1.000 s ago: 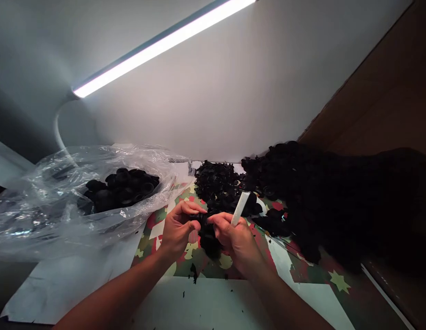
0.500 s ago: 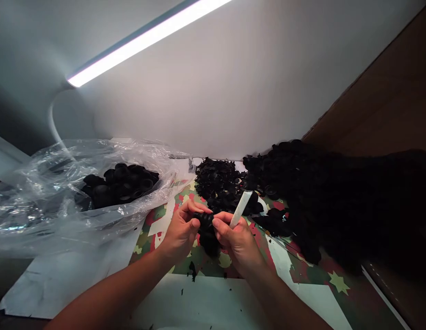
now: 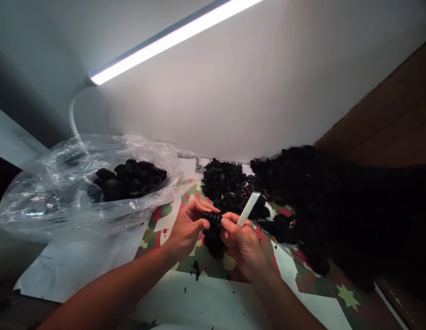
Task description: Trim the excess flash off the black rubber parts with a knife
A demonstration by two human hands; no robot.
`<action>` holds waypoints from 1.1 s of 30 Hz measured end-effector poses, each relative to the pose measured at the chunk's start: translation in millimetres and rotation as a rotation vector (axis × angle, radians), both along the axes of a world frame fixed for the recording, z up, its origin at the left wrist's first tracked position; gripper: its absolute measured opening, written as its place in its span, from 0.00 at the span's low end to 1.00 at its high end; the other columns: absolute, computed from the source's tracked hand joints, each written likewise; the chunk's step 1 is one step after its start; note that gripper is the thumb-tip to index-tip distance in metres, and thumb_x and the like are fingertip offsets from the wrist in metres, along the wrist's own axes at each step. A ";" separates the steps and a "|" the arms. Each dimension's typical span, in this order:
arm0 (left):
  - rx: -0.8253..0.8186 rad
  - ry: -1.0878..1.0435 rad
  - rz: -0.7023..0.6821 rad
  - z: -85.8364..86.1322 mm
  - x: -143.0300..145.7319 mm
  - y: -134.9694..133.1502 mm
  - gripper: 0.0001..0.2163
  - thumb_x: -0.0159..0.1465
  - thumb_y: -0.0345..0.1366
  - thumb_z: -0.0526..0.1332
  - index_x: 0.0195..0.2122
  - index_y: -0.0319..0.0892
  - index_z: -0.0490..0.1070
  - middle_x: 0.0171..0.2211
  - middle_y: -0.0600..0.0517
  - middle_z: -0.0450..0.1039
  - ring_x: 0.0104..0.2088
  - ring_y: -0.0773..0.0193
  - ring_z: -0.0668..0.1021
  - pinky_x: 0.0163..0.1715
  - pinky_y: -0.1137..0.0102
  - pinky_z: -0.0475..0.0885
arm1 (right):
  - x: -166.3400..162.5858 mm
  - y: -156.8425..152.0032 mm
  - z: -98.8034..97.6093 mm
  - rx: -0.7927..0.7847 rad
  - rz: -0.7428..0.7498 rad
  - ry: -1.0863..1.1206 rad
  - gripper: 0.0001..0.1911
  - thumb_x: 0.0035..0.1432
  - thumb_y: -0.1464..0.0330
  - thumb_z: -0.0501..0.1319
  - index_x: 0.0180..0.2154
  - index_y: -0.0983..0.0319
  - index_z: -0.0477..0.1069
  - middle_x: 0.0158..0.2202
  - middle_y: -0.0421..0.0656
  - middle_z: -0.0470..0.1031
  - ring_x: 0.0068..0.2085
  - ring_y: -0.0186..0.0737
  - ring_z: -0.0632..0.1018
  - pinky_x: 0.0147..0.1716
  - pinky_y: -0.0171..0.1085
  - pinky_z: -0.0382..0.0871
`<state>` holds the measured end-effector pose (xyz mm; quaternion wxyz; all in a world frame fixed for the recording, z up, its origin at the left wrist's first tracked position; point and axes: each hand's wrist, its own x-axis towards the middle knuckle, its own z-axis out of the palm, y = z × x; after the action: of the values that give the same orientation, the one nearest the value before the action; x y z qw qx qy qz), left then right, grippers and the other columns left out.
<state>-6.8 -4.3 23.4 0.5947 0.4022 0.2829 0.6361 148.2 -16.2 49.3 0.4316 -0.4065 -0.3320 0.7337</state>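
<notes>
My left hand (image 3: 190, 225) is closed on a small black ribbed part (image 3: 213, 220) that looks like rubber, with the thumb at its near side and the fingers over its top. My right hand (image 3: 243, 236) meets it from the other side, thumb and forefinger pinched at its edge. A flat white strip-like tool (image 3: 249, 209) sticks up out of the right grip; its lower end is hidden in the fingers. Right below the hands lies another black piece (image 3: 214, 245) on the patterned sheet (image 3: 185, 263).
A clear plastic bag (image 3: 61, 201) with black cup-like parts (image 3: 133, 178) spreads at the left. Black scraps (image 3: 224, 176) are heaped behind the hands. A large dark pile (image 3: 336, 206) fills the right. Thin metal tweezers-like tool (image 3: 284, 247) lies beside it. A lit lamp (image 3: 178, 39) hangs above.
The camera view has turned a little, so the scene sits further right in the picture. Both hands keep their hold on the black part and the white tool, with hardly any visible movement.
</notes>
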 end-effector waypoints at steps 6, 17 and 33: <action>0.093 0.176 0.050 1.5 -5.5 1.8 0.14 0.51 0.38 0.78 0.38 0.43 0.81 0.46 0.46 0.78 0.51 0.55 0.76 0.52 0.66 0.70 | -4.9 1.4 -4.3 -0.020 0.023 0.021 0.21 0.48 0.56 0.74 0.30 0.62 0.68 0.19 0.32 0.61 0.20 0.25 0.52 0.19 0.30 0.42; 0.073 0.235 -0.205 4.2 -14.2 0.8 0.21 0.62 0.31 0.70 0.57 0.47 0.73 0.57 0.44 0.75 0.56 0.54 0.76 0.55 0.62 0.72 | 3.6 12.8 -20.5 -0.031 0.082 0.107 0.24 0.55 0.54 0.69 0.22 0.61 0.61 0.16 0.30 0.53 0.18 0.25 0.47 0.18 0.32 0.40; 0.078 0.492 -0.018 9.4 -15.9 -0.8 0.07 0.63 0.36 0.68 0.34 0.42 0.72 0.49 0.43 0.77 0.51 0.53 0.77 0.46 0.63 0.75 | 8.0 10.1 -8.0 0.301 -0.152 -0.390 0.19 0.55 0.53 0.69 0.39 0.61 0.78 0.27 0.38 0.71 0.25 0.33 0.64 0.24 0.33 0.56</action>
<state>-22.6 -5.1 32.8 0.4973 0.5701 0.3910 0.5242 156.2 -6.1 41.3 0.4691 -0.4951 -0.4828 0.5493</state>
